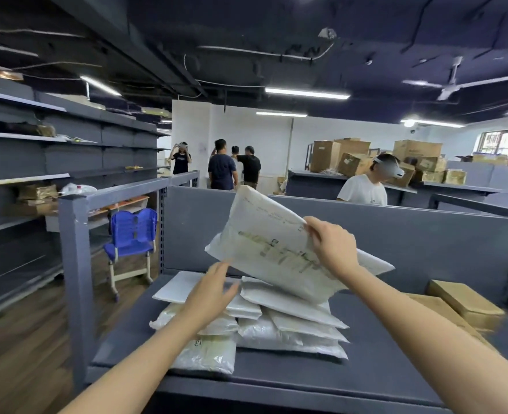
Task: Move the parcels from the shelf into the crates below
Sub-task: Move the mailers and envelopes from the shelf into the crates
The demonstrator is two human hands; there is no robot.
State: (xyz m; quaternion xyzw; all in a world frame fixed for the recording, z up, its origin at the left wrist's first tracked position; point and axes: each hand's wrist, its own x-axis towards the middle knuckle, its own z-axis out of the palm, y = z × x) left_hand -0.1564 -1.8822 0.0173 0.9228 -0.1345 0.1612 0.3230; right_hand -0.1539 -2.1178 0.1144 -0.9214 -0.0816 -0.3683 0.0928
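Note:
A pile of white plastic mailer parcels lies on the grey shelf top in front of me. My right hand grips the right edge of one large white parcel, held tilted in the air above the pile. My left hand hovers with fingers spread just below that parcel's lower left corner, over the left side of the pile, holding nothing. No crates are in view.
Brown cardboard boxes sit on the shelf at the right. A grey back panel rises behind the pile. A blue chair stands on the wooden floor to the left, by grey shelving. Several people stand beyond.

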